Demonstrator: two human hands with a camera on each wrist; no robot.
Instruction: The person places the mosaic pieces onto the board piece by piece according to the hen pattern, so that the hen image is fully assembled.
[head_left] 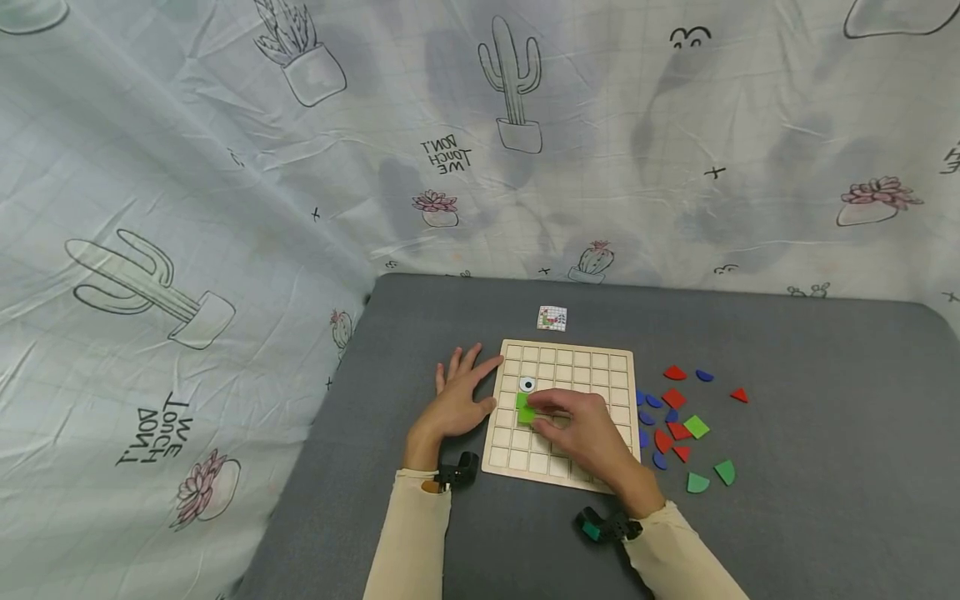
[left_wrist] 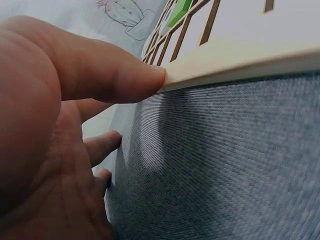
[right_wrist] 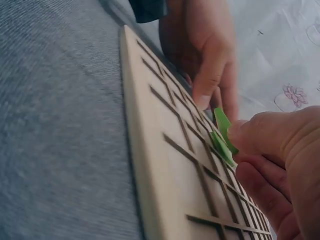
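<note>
A wooden grid board [head_left: 562, 477] lies flat on the grey table. My left hand [head_left: 456, 406] is spread beside its left side, the thumb touching the board's edge in the left wrist view. My right hand [head_left: 588, 429] reaches over the board and pinches a green tile [right_wrist: 223, 126] between thumb and fingers, tilted above the grid. Just under it, another green tile [right_wrist: 221, 149] sits on the grid. A round black-and-white eye piece [head_left: 527, 384] occupies a cell directly behind the green tiles. The right hand covers part of the grid in the head view.
Right of the board lie scattered pieces: red squares [head_left: 673, 399], blue half-rounds [head_left: 703, 376], a light green square [head_left: 696, 427] and dark green quarter-rounds [head_left: 697, 482]. A small picture card [head_left: 552, 318] lies behind the board. Printed cloth [head_left: 615, 167] hangs behind the table.
</note>
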